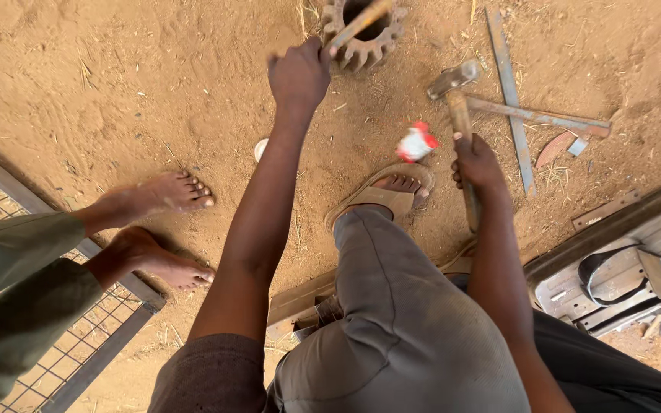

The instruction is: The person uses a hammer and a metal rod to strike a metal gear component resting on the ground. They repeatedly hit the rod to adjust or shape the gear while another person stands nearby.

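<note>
A thin metal rod (359,24) is clenched in the left hand (298,75) and is held slanted, its far end set into the bore of a toothed steel gear (363,37) that lies flat on the dirt ground (116,92) near the top edge of the view; held so, the rod appears to serve as a punch or drift aimed at the gear's centre. A hammer (459,115) is grasped by its wooden handle in the right hand (477,164), fingers closed round the shaft, with the metal head raised toward the gear and just right of it, as if kept ready for a blow on the rod. The person's sandalled foot (392,193) is planted between the two arms, below the gear, probably for balance while seated. Crossed flat steel strips (514,107) lie on the ground to the right of the hammer, and a small red and white wrapper (416,142) beside it. At the left edge, another person's two bare feet (158,229) rest by a wire mesh panel (55,359); a grey metal case (621,260) sits at the lower right.
</note>
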